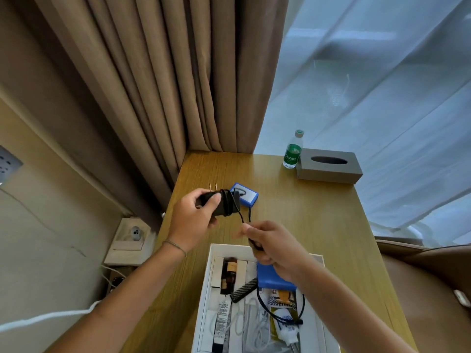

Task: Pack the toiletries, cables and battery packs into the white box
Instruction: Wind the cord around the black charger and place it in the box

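Note:
My left hand (195, 217) grips a black power adapter (221, 203) with its black cable wound around it; two brass prongs stick up at its far side. My right hand (270, 244) pinches the cable's loose end (242, 220) just above the white box (207, 276). The box holds a brown bottle (230, 275), a black comb (243, 289), white tubes, a white cable, a blue battery pack (270, 281) with a black lead, and a toothpaste tube (285, 324). A second blue battery pack (246, 196) lies on the wooden table behind the adapter.
A green-labelled water bottle (293, 150) and a grey tissue box (330, 165) stand at the table's far right. Brown curtains hang at the back left, sheer white ones on the right. A wall socket (135, 233) and white cords sit left of the table.

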Demonstrator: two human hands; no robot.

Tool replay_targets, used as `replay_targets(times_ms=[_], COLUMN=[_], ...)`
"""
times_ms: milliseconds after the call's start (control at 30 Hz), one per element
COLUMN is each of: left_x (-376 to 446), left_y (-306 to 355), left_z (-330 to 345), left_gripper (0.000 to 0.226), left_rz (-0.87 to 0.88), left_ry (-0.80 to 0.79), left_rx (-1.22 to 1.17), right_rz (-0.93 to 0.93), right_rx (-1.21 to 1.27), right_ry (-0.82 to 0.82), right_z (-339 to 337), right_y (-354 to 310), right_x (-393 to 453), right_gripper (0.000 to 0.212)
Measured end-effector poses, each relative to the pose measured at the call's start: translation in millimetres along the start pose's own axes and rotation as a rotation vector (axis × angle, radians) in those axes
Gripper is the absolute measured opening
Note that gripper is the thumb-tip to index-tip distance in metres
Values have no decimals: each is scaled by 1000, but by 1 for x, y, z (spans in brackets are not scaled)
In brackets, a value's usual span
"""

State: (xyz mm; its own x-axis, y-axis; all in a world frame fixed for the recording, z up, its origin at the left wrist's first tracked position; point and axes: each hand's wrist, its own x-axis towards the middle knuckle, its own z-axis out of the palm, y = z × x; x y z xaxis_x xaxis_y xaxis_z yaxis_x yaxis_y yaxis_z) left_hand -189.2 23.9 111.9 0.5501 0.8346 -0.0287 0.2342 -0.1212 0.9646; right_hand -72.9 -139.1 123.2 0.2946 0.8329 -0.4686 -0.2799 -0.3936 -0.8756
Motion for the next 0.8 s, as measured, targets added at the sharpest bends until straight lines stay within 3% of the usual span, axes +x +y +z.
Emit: replay_targets(times_ms=[133,267,367,433,500,567,667,733,800], left_x=[0,-1,0,-3,-7,-9,-6,-5,-5], left_y=[6,12,15,16,17,16,17,23,30], left_z=[1,-5,-14,-12,-4,2,11,15,17], left_gripper=[31,40,40,41,30,20,16,17,22], left_rz=[-156,-329,-287,-149,29,183,278,255,135], left_ry=[-181,-497,-869,-952,-776,-472,-178,-99,-119], left_rx=[-336,-587,-310,-18,206,350,430,350,89], right_rz=[-33,-18,10,-10,-44,-82,-89,-90,-62], right_rx=[-36,-319,-412,-431,-417,-349,-200,-146,-125], right_ry=[-142,-209,-213,-174,-97,-36,-71,-156,-248], right_z=[5,-17,-40,-52,-58,-55,-36,-16,-2], right_y=[18,18,4,-13,-29,-39,-37,-21,2], right_x=[3,13,18,19,17,12,0,-6,-8], right_gripper=[40,35,32,35,35,33,32,34,37])
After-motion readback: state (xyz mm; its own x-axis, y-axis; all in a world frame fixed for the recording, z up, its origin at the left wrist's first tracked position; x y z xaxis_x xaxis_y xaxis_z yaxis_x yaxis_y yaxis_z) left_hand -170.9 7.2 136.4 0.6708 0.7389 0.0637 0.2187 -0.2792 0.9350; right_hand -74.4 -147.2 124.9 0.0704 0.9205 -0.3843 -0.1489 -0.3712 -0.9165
